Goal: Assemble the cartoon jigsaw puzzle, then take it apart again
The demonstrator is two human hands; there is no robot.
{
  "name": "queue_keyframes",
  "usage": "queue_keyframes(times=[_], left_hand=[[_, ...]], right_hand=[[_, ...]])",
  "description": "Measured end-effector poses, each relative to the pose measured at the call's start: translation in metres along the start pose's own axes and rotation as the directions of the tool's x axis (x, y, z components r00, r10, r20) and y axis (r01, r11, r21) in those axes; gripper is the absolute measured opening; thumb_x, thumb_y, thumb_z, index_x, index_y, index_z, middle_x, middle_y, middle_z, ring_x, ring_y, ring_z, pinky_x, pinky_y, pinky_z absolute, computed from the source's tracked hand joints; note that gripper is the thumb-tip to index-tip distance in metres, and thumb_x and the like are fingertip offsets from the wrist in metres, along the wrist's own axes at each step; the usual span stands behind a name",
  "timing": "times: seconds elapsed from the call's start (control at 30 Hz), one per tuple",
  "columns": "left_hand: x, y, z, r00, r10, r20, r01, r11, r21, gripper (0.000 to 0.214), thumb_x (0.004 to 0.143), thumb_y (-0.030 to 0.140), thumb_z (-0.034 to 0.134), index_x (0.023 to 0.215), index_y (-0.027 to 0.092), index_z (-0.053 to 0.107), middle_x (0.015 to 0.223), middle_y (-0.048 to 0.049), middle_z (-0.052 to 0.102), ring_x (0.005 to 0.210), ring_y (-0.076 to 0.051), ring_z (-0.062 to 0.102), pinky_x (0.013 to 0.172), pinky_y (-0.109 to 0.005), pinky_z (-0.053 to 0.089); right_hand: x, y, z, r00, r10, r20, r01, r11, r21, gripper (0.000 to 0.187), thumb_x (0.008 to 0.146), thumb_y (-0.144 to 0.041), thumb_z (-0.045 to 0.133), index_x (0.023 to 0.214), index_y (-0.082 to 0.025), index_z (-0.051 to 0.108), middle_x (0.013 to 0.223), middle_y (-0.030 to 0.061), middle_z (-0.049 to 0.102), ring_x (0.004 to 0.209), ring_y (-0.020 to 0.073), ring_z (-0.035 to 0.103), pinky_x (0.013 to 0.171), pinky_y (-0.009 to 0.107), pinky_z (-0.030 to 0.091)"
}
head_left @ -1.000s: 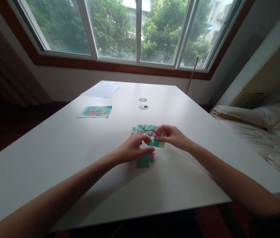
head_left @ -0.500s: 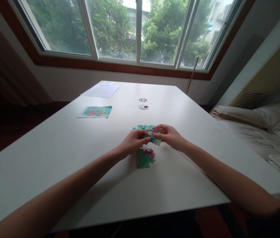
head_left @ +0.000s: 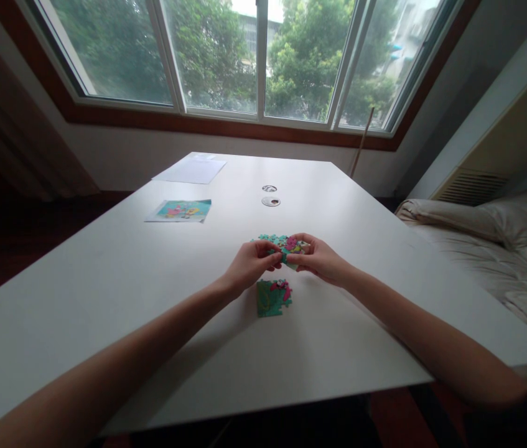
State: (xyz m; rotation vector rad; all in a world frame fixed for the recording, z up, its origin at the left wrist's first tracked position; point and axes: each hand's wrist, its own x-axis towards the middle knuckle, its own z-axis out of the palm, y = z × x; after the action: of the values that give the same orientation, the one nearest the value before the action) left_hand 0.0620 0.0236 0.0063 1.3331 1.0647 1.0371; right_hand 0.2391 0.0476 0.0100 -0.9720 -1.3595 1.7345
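Observation:
My right hand [head_left: 318, 255] grips a joined cluster of jigsaw pieces [head_left: 293, 245], pink, yellow and green, between thumb and fingers. Against its left edge, my left hand [head_left: 254, 264] pinches a small green jigsaw piece, mostly covered by the fingertips. Behind the hands lie loose teal jigsaw pieces [head_left: 269, 238], partly hidden by them. On the table nearer to me rests a partly joined block of puzzle [head_left: 270, 298], green with a pink patch and a jagged right edge.
A colourful picture sheet [head_left: 181, 211] lies left on the white table [head_left: 104, 292], with a pale paper [head_left: 191, 170] behind it. Two round inserts [head_left: 270, 201] sit mid-table. A cream sofa [head_left: 478, 249] stands to the right, a window beyond the table.
My right hand has tilted the joined cluster so more of its printed face shows. The left fingers have shifted slightly; the block on the table stays put.

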Motion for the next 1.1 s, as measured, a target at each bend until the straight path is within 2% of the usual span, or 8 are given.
queue_keyframes(times=[0.13,0.37,0.63,0.73,0.83,1.0,1.1], left_hand=[[-0.001,0.001,0.000,1.000,-0.018,-0.014,0.018,1.000,-0.020,0.020,0.066,0.027,0.072,0.076,0.011,0.065,0.064,-0.0026,0.065,0.062,-0.013,0.059,0.060,-0.024,0.046],[0.002,0.000,-0.004,0.999,-0.048,-0.006,0.047,0.998,-0.032,0.022,0.070,0.022,0.070,0.086,0.009,0.066,0.070,-0.0070,0.066,0.064,-0.013,0.062,0.060,-0.025,0.050],[0.013,-0.008,-0.018,0.993,0.072,-0.097,-0.059,0.990,0.129,0.018,0.068,0.024,0.070,0.081,0.011,0.067,0.069,-0.0051,0.064,0.065,-0.015,0.060,0.062,-0.028,0.049],[0.016,-0.008,-0.021,0.979,0.152,-0.138,-0.119,0.969,0.219,0.018,0.063,0.020,0.072,0.079,0.015,0.069,0.081,-0.0052,0.065,0.079,-0.018,0.059,0.069,-0.028,0.047],[0.014,-0.005,-0.016,0.975,0.187,-0.122,-0.150,0.954,0.261,0.019,0.062,0.022,0.071,0.081,0.018,0.070,0.090,-0.0052,0.065,0.088,-0.019,0.056,0.072,-0.027,0.045],[0.008,-0.005,-0.002,0.997,0.082,-0.014,-0.077,0.978,0.195,0.024,0.070,0.034,0.065,0.080,0.013,0.065,0.065,-0.0029,0.062,0.060,-0.014,0.057,0.053,-0.023,0.043],[0.005,-0.006,0.000,1.000,0.023,0.017,-0.025,0.991,0.133,0.025,0.071,0.035,0.063,0.078,0.011,0.061,0.060,-0.0015,0.060,0.053,-0.011,0.054,0.049,-0.021,0.041]], right_hand=[[0.001,0.002,0.000,0.997,-0.067,-0.031,0.066,0.997,-0.048,0.050,0.053,-0.022,0.079,0.093,-0.018,0.050,0.065,-0.0038,0.064,0.055,0.0081,0.058,0.051,0.019,0.044],[0.003,0.003,-0.004,0.992,-0.111,-0.061,0.101,0.984,-0.146,0.048,0.054,-0.022,0.078,0.094,-0.017,0.051,0.059,-0.0047,0.063,0.051,0.0086,0.057,0.051,0.021,0.044],[0.006,0.005,-0.007,0.992,-0.087,-0.087,0.075,0.989,-0.124,0.047,0.055,-0.023,0.078,0.093,-0.017,0.051,0.062,-0.0038,0.064,0.052,0.0070,0.055,0.049,0.019,0.042],[0.006,0.006,-0.007,0.990,-0.086,-0.113,0.072,0.990,-0.124,0.048,0.054,-0.024,0.079,0.094,-0.017,0.052,0.064,-0.0033,0.064,0.052,0.0072,0.056,0.050,0.019,0.043],[0.007,0.008,-0.007,0.988,-0.102,-0.118,0.088,0.989,-0.118,0.049,0.054,-0.025,0.079,0.094,-0.018,0.052,0.063,-0.0036,0.064,0.053,0.0081,0.056,0.051,0.020,0.043],[0.008,0.009,-0.004,0.987,-0.147,-0.069,0.138,0.983,-0.121,0.050,0.054,-0.027,0.080,0.094,-0.018,0.052,0.063,-0.0040,0.063,0.053,0.0087,0.057,0.052,0.022,0.045],[0.007,0.008,-0.002,0.986,-0.164,-0.023,0.160,0.979,-0.123,0.048,0.055,-0.028,0.079,0.094,-0.017,0.053,0.064,-0.0037,0.064,0.054,0.0085,0.057,0.051,0.021,0.045]])
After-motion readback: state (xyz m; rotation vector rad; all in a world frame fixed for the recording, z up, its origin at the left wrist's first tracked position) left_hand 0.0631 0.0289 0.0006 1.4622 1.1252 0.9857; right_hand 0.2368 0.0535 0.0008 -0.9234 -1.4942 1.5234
